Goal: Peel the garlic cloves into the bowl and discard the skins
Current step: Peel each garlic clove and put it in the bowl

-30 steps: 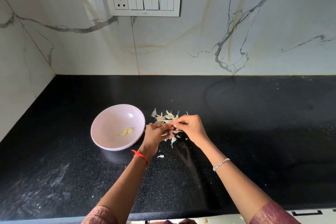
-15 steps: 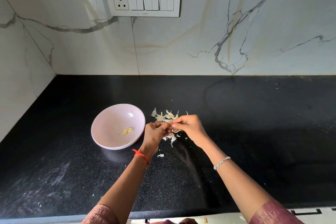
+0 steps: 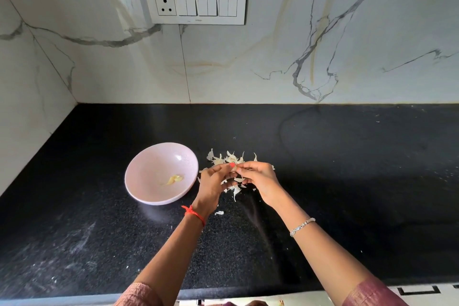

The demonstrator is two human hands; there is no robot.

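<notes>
A pale pink bowl (image 3: 149, 169) sits on the black counter with peeled garlic (image 3: 175, 179) lying inside it. Just right of the bowl, my left hand (image 3: 213, 184) and my right hand (image 3: 260, 179) meet fingertip to fingertip above a heap of white garlic skins (image 3: 226, 157). Both hands pinch a small garlic clove between them; the clove itself is almost wholly hidden by the fingers. Loose skin bits (image 3: 236, 191) hang and lie under the hands.
The black granite counter (image 3: 347, 181) runs from the marble corner wall at left to the right edge of view. A switch panel (image 3: 196, 5) is on the back wall. A stray skin flake (image 3: 219, 213) lies near my left wrist.
Both hands stay over the skin heap. The fingers have shifted slightly on the clove, and my left thumb now points up toward the right fingertips.
</notes>
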